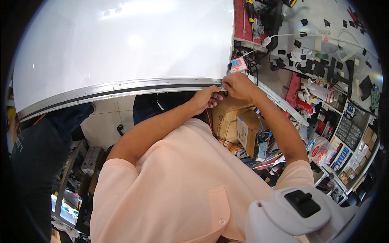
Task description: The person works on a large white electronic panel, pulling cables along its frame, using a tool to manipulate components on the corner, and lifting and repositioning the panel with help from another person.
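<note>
A white device (283,220) sits nearest us; our left hand (205,99) and right hand (239,86) nearly meet at the near right corner of the white panel (129,44); we cannot tell what they grip.

Upper right: desk (320,17) strewn with black scraps (310,66). Yellow-black screwdriver (251,12) to its left. Lower: carton (253,122) just beside tan sack (230,126). Far left: co-worker (36,158), dark clothing.

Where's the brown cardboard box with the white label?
In the head view, the cardboard box is right of centre, below the right hand, just right of the tan bag.
</note>
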Available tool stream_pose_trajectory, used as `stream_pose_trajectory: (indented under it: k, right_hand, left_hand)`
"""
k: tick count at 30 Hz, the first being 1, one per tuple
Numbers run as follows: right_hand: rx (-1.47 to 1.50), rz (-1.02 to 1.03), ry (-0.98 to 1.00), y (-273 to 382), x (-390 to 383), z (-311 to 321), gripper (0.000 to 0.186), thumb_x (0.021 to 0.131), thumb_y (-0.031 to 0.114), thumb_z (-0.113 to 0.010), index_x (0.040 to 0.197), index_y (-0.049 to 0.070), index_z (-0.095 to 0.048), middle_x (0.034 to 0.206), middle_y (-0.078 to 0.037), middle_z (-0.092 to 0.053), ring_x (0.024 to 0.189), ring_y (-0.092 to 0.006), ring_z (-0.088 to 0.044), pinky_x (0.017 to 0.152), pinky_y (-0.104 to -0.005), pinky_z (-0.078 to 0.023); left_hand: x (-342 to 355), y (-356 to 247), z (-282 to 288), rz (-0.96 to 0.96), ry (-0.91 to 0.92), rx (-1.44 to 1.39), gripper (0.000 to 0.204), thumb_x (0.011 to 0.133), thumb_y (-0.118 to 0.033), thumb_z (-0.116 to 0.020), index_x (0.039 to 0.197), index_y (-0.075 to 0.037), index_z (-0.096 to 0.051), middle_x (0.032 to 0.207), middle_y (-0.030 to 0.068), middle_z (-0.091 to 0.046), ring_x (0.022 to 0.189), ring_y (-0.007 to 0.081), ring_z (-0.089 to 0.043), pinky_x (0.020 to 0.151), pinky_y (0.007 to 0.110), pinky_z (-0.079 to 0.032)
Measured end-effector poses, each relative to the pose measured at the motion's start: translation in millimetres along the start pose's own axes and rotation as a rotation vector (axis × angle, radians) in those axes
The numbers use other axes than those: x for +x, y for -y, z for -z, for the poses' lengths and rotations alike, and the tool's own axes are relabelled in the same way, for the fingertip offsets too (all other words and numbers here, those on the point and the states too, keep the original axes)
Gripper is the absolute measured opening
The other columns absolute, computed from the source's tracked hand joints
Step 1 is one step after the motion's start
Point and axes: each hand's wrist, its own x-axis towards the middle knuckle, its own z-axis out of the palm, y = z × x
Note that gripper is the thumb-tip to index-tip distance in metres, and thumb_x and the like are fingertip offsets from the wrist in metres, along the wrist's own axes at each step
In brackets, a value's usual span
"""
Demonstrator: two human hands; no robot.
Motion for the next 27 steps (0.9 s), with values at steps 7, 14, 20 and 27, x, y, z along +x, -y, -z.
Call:
stream_pose_trajectory:
  k: [7,14,20,27]
  right_hand:
    - [0.075,-0.043,-0.028,1.2,-1.8,-2.4,0.013,0.078,0.012,-0.056,0.077,0.001,-0.062,0.071,-0.019,-0.061,0.074,-0.038,-0.06,0.067,-0.0455,-0.046]
    - [0.11,-0.051,-0.032,-0.7,-4.5,-2.9,0.014,0.078,0.012,-0.057,0.082,0.001,-0.064,0.076,-0.019,-0.063,0.074,-0.0365,-0.061,0.067,-0.0444,-0.047]
    - [0.238,-0.107,-0.091,-3.4,-13.0,-10.5,0.014,0.079,0.013,-0.058,0.085,0.003,-0.066,0.076,-0.018,-0.064,0.073,-0.0365,-0.061,0.067,-0.0449,-0.047]
    - [0.168,-0.069,-0.135,-2.0,-17.9,-18.2,0.012,0.083,0.013,-0.055,0.088,0.003,-0.06,0.074,-0.018,-0.062,0.073,-0.0377,-0.059,0.066,-0.046,-0.046]
  left_hand:
    - [-0.3,-0.8,-0.3,-0.006,-0.001,-0.019,0.015,0.087,-0.025,-0.053,0.092,-0.01,-0.055,0.077,0.0038,-0.062,0.051,0.0094,-0.05,0.048,0.023,-0.038]
    - [0.5,0.4,0.5,-0.02,0.003,-0.002,0.016,0.088,-0.026,-0.053,0.091,-0.01,-0.055,0.079,0.0026,-0.061,0.052,0.0088,-0.049,0.048,0.023,-0.038]
    - [-13.9,-6.9,-7.4,0.078,0.003,0.068,0.031,0.088,-0.032,-0.055,0.105,-0.006,-0.058,0.077,0.0039,-0.062,0.048,0.0091,-0.048,0.045,0.023,-0.037]
    - [-44.4,-14.8,-26.6,0.003,0.145,0.66,0.037,0.085,-0.036,-0.063,0.079,0.0,-0.066,0.065,0.0067,-0.063,0.038,0.01,-0.047,0.036,0.024,-0.038]
